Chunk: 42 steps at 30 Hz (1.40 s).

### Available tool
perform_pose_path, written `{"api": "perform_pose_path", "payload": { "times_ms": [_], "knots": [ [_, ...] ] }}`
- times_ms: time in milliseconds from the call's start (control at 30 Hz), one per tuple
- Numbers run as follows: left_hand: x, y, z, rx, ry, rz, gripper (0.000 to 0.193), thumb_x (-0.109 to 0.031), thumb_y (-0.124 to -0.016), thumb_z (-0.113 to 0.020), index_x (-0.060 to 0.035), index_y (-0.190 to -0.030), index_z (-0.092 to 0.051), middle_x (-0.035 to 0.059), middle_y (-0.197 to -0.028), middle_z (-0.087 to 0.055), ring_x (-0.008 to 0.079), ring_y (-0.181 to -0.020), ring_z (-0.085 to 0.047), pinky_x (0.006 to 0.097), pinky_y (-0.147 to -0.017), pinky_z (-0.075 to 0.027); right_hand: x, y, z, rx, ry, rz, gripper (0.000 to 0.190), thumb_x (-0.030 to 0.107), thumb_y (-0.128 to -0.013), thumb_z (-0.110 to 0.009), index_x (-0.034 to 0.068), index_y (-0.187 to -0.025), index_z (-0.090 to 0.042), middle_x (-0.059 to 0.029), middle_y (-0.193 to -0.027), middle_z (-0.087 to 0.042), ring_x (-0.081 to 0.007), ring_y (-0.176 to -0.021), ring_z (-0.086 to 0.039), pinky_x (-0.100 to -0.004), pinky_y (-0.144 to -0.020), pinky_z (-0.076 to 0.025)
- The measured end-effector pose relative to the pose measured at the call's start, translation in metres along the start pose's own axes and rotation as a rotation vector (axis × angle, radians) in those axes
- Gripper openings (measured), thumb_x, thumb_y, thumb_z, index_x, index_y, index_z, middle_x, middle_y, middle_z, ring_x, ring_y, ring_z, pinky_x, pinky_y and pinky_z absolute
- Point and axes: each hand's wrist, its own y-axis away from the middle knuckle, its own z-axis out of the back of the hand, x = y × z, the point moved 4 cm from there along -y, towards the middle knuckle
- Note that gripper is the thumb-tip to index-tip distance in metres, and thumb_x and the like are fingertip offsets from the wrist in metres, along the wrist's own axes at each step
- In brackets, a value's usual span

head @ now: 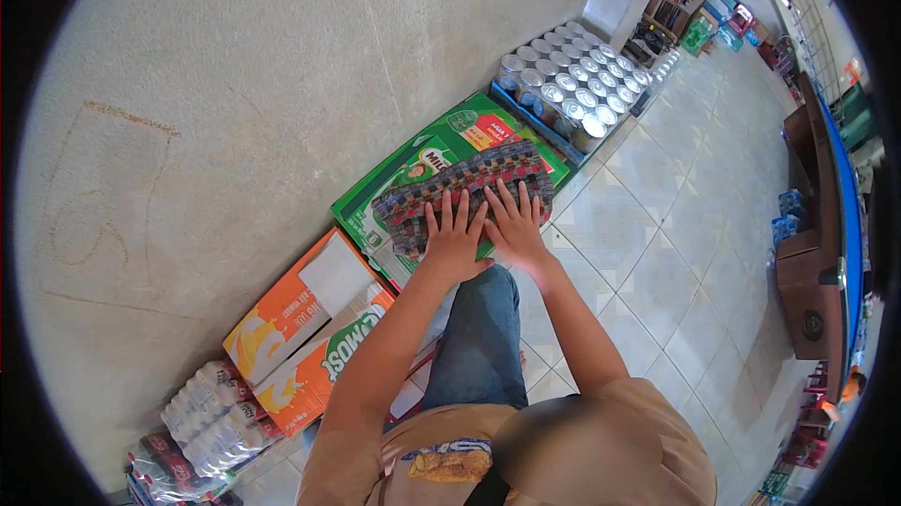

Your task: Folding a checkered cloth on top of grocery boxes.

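Note:
A dark woven cloth with red, grey and tan checks lies folded on top of a green Milo carton. Both palms rest on it, side by side. My left hand presses its near edge with the fingers spread. Just right of it, my right hand lies flat on the cloth, fingers also apart. Neither hand grips anything. The cloth covers part of the carton's printed top, and my hands hide some of the cloth.
Along the wall, a tray of cans stands beyond the Milo carton. Orange cartons and shrink-wrapped bottles sit on the near side. Tiled floor stretches right to a blue-topped pool table.

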Motion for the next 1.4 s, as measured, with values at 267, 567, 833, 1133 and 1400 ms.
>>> {"api": "perform_pose_path", "payload": {
  "times_ms": [267, 567, 833, 1133, 1400],
  "knots": [
    [0.003, -0.023, 0.005, 0.036, 0.060, -0.013, 0.116, -0.069, -0.067, -0.071, -0.0116, -0.155, -0.021, 0.0200, -0.161, -0.011, 0.0455, -0.148, -0.001, 0.0697, -0.112, 0.002, -0.015, -0.022, 0.000, 0.038, 0.084, -0.021, 0.060, 0.038, -0.097, -0.044, 0.020, -0.152, -0.030, -0.0086, -0.160, -0.021, -0.0430, -0.147, -0.010, -0.0626, -0.115, -0.006],
    [0.006, -0.021, 0.000, -0.071, 0.085, 0.005, 0.101, -0.070, -0.079, -0.057, -0.0094, -0.154, -0.025, 0.0185, -0.160, -0.016, 0.0414, -0.149, -0.005, 0.0662, -0.114, -0.002, -0.010, -0.027, -0.002, 0.058, 0.131, -0.036, 0.060, 0.040, -0.097, -0.043, 0.020, -0.152, -0.031, -0.0092, -0.161, -0.021, -0.0455, -0.145, -0.015, -0.0628, -0.114, -0.012],
    [0.014, 0.028, 0.003, -0.257, 0.088, -0.034, 0.094, -0.062, -0.076, -0.066, -0.0075, -0.147, -0.038, 0.0183, -0.155, -0.030, 0.0388, -0.146, -0.019, 0.0638, -0.115, -0.009, 0.021, 0.001, -0.017, -0.045, 0.166, 0.033, 0.061, 0.038, -0.097, -0.044, 0.010, -0.150, -0.032, -0.0183, -0.157, -0.024, -0.0527, -0.141, -0.019, -0.0688, -0.109, -0.016],
    [0.026, 0.033, 0.010, -0.238, 0.147, 0.018, 0.101, -0.065, -0.072, -0.067, -0.0045, -0.147, -0.037, 0.0177, -0.155, -0.031, 0.0366, -0.147, -0.019, 0.0596, -0.117, -0.007, 0.034, -0.019, -0.020, 0.098, 0.182, 0.136, 0.062, 0.040, -0.098, -0.038, 0.006, -0.149, -0.031, -0.0171, -0.160, -0.018, -0.0501, -0.144, -0.014, -0.0675, -0.110, -0.015],
    [0.047, 0.005, 0.011, -0.145, 0.122, 0.077, 0.102, -0.065, -0.071, -0.069, -0.0073, -0.148, -0.034, 0.0160, -0.158, -0.025, 0.0341, -0.149, -0.014, 0.0572, -0.118, -0.003, 0.028, -0.055, -0.032, 0.227, 0.181, 0.090, 0.067, 0.045, -0.097, -0.038, 0.009, -0.152, -0.027, -0.0154, -0.162, -0.011, -0.0500, -0.145, -0.009, -0.0688, -0.111, -0.013]
  ]
}}
